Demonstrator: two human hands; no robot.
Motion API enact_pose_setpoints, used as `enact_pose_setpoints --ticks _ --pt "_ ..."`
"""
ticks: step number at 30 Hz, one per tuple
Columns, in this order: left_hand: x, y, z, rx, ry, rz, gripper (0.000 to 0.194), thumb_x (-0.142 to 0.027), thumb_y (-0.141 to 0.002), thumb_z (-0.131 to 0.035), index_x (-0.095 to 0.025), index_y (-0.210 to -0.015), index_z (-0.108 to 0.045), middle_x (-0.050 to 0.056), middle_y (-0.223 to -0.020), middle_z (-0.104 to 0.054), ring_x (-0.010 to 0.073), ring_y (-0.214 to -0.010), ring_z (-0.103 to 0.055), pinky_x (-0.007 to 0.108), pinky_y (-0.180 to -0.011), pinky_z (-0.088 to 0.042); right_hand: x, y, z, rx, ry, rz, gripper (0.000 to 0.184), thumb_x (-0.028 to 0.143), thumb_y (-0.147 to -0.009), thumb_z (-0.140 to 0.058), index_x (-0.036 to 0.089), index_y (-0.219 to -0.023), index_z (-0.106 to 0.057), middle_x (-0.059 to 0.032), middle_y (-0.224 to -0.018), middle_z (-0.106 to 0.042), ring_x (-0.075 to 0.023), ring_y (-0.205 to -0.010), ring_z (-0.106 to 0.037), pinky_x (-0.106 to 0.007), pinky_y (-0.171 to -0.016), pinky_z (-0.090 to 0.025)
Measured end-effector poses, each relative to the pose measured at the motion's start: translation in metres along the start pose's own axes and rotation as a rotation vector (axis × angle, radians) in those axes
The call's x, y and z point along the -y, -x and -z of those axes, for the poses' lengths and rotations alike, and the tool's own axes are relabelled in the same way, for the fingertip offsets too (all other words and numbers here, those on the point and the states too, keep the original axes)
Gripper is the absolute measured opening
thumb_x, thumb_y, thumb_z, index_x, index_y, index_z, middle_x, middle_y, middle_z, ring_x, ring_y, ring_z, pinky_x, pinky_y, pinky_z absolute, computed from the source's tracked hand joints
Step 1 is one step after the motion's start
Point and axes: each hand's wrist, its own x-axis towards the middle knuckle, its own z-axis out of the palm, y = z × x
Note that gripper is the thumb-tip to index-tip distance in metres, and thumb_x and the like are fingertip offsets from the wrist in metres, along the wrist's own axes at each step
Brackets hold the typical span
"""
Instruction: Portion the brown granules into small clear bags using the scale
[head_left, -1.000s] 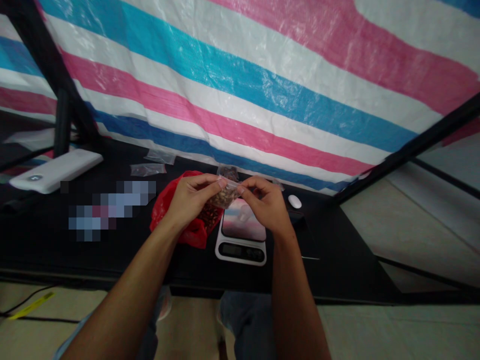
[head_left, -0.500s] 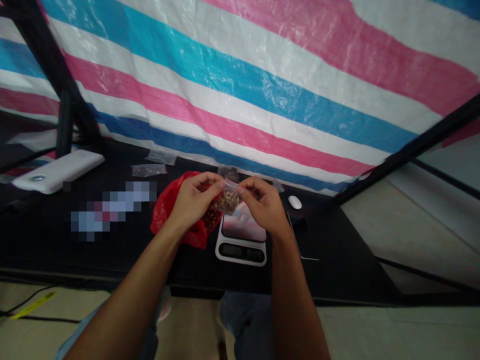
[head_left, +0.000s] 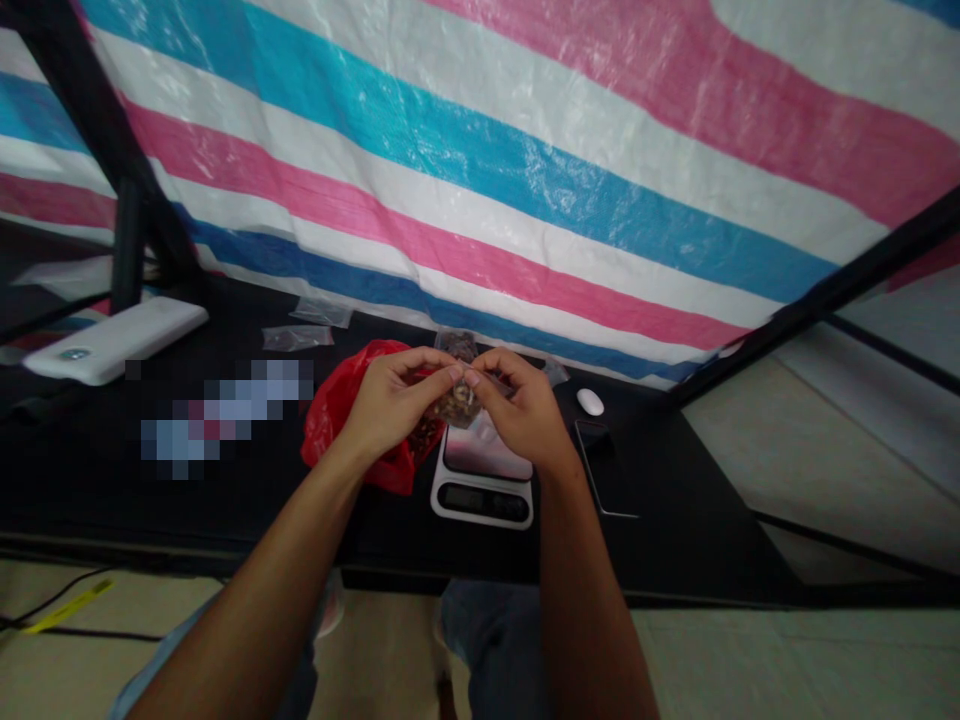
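Note:
Between both hands hangs a small clear plastic bag point(head_left: 456, 405) with brownish pieces inside, held over the back of a white kitchen scale point(head_left: 480, 503). My left hand point(head_left: 394, 400) pinches its top edge between thumb and forefinger. My right hand point(head_left: 523, 405) grips the same edge from the other side, the two thumbs almost touching. Under and beside my left hand lies an open red plastic bag point(head_left: 330, 430) holding dark brown pieces. Behind the held bag, another clear bag point(head_left: 457, 343) with dark contents rests on the black table point(head_left: 360, 535).
Flat clear bags point(head_left: 298, 337) lie at the back left, near a white box-shaped device point(head_left: 116, 340). A blurred-out item point(head_left: 229, 415) sits left of the red bag. To the right are a white mouse point(head_left: 590, 402) and a phone point(head_left: 606, 465). A striped sheet point(head_left: 465, 190) hangs behind.
My hands have drawn together along the bag's top edge, my right thumb moving left toward the left thumb. The bag stays above the scale.

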Motion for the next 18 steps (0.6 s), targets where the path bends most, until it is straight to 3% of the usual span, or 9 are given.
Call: enact_pose_setpoints --ticks 5,10,15,18 --pt "-0.004 -0.001 0.005 -0.081 -0.031 -0.035 0.023 -0.040 -0.076 -0.083 -0.018 -0.082 -0.080 0.003 -0.076 -0.079 0.0172 -0.068 -0.071 0.025 -0.064 -0.058 -0.003 0.003 0.015 0.023 0.059 -0.043 0.013 0.031 -0.095 -0.069 0.021 -0.087 -0.069 -0.0015 -0.085 -0.069 -0.0167 -0.078 -0.061 -0.030 -0.070 -0.046" --pt "-0.004 0.001 0.004 -0.009 -0.035 -0.041 0.030 -0.046 -0.079 -0.083 -0.017 -0.089 -0.079 0.004 -0.085 -0.081 0.0191 -0.075 -0.075 0.027 -0.069 -0.061 -0.001 0.004 0.015 -0.026 0.098 -0.021 0.011 0.027 -0.093 -0.067 0.020 -0.084 -0.067 -0.0010 -0.082 -0.067 -0.0151 -0.073 -0.058 -0.029 -0.064 -0.041" --pt "-0.003 0.001 0.004 0.089 -0.029 -0.035 0.029 -0.044 -0.080 -0.083 -0.016 -0.087 -0.078 0.004 -0.083 -0.079 0.0179 -0.073 -0.073 0.027 -0.071 -0.060 0.002 0.001 0.006 -0.045 0.045 -0.001 0.011 0.028 -0.092 -0.069 0.020 -0.085 -0.069 -0.0009 -0.082 -0.069 -0.0147 -0.073 -0.060 -0.028 -0.065 -0.045" --pt "-0.005 0.000 0.008 -0.010 -0.057 -0.042 0.027 -0.043 -0.078 -0.083 -0.017 -0.083 -0.078 0.003 -0.079 -0.078 0.0171 -0.069 -0.070 0.026 -0.065 -0.057 0.001 0.000 0.007 -0.036 0.026 -0.026 0.014 0.030 -0.091 -0.072 0.020 -0.082 -0.072 -0.0013 -0.080 -0.071 -0.0153 -0.073 -0.061 -0.029 -0.066 -0.046"
